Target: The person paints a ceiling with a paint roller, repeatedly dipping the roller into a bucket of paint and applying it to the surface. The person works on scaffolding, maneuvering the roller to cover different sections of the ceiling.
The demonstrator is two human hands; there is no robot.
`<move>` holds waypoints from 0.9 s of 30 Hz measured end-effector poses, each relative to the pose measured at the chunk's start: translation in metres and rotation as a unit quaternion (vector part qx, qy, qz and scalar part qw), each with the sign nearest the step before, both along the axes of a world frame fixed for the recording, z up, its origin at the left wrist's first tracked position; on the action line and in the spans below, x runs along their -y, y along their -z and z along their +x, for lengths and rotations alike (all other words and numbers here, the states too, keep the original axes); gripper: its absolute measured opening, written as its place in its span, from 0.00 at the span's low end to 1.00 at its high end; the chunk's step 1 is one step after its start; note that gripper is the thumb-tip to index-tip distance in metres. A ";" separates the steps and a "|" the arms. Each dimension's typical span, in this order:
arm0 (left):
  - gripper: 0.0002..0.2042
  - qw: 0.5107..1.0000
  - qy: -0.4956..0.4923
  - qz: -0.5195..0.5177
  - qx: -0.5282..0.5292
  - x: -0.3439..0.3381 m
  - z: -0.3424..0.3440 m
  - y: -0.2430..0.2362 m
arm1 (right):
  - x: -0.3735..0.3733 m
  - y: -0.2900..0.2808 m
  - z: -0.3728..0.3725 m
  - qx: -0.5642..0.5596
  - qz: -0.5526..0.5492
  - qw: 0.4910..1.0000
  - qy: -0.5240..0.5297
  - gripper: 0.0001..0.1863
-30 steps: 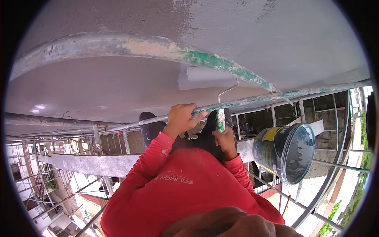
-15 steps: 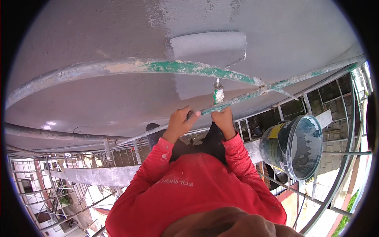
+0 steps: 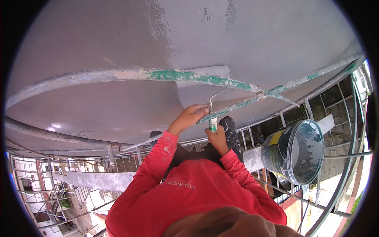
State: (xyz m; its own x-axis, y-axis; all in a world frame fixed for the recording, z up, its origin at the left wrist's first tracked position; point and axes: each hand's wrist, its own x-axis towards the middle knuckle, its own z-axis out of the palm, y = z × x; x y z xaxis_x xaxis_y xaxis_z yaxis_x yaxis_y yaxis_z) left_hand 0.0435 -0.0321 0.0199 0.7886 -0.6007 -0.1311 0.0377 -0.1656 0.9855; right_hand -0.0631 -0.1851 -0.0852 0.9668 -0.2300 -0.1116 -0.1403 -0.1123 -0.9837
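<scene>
My right hand [image 3: 217,140] is closed around the green and white paint-spattered handle of a paint roller [image 3: 213,125]. The roller's wide sleeve [image 3: 215,72] lies against the grey wall [image 3: 106,35], partly hidden behind a curved scaffold pipe [image 3: 166,75]. Fresh lighter grey paint covers the wall on the right; a darker grey surface shows on the left. With my left hand [image 3: 190,117] I grip a slanting scaffold bar [image 3: 237,106], thumb and fingers wrapped about it, just left of the roller handle.
To my right stands a dark bucket [image 3: 278,152] with grey paint inside, on a narrow plank [image 3: 252,158]. Scaffold pipes cross before me and curve round at the right. Through the frame, ground and buildings [image 3: 35,177] show far below.
The roller has come down the wall toward me, its sleeve now partly behind the curved pipe. My right hand has drawn back with the handle. My left hand stays on the bar.
</scene>
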 end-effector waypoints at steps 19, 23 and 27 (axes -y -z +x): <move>0.16 0.937 -0.183 -0.093 0.282 0.060 0.019 -0.050 | 0.031 -0.099 0.019 0.281 -0.243 0.922 0.106 0.17; 0.16 0.920 -0.172 -0.110 0.334 0.056 0.042 -0.053 | 0.035 -0.140 -0.011 0.275 -0.228 0.924 0.137 0.14; 0.19 0.918 -0.173 -0.129 0.333 0.068 0.052 -0.104 | 0.038 -0.199 -0.019 0.373 -0.256 0.870 0.195 0.10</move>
